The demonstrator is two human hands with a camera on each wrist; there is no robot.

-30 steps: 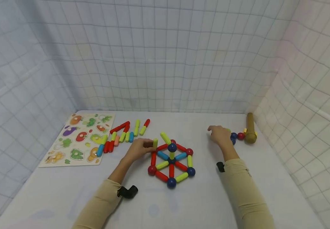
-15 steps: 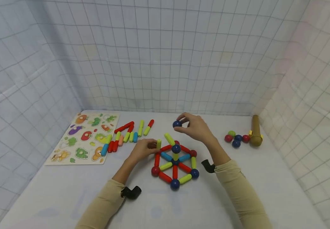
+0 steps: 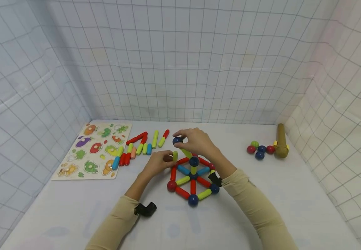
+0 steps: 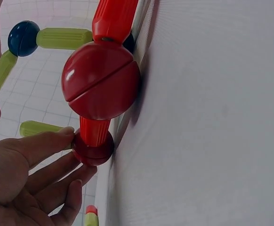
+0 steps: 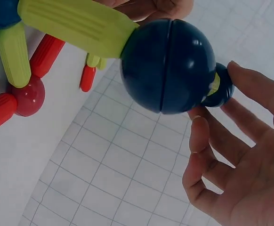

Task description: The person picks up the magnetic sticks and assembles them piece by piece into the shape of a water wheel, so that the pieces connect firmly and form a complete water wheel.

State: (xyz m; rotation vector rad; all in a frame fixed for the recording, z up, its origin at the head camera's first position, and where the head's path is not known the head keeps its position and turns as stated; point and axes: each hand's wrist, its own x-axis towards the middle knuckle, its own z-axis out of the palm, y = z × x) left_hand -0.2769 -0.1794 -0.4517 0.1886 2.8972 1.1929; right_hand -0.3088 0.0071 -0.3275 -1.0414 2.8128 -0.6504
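A hexagonal frame of magnetic rods and balls (image 3: 193, 186) lies flat in the middle of the table. From its hub rises a green rod topped by a blue ball (image 3: 194, 161), with another green rod (image 3: 186, 153) slanting off it. At the far left corner, my left hand (image 3: 157, 164) pinches a red ball (image 4: 93, 149); an upright green rod (image 3: 175, 156) stands on that ball. Over the frame's far side, my right hand (image 3: 196, 141) pinches a second blue ball (image 3: 177, 140) near the slanting rod's upper end. Whether they touch, I cannot tell.
Several loose rods (image 3: 144, 148) lie at the left, some overlapping a vegetable picture board (image 3: 74, 176). Several loose balls (image 3: 260, 155) sit at the right beside a brown stick-shaped object (image 3: 281, 140) with yellow bits. Grid-patterned cloth walls (image 3: 180, 69) surround the table.
My right hand has left the ball cluster at the right and travelled left with a blue ball to above the frame. The left hand keeps its place at the frame's corner.
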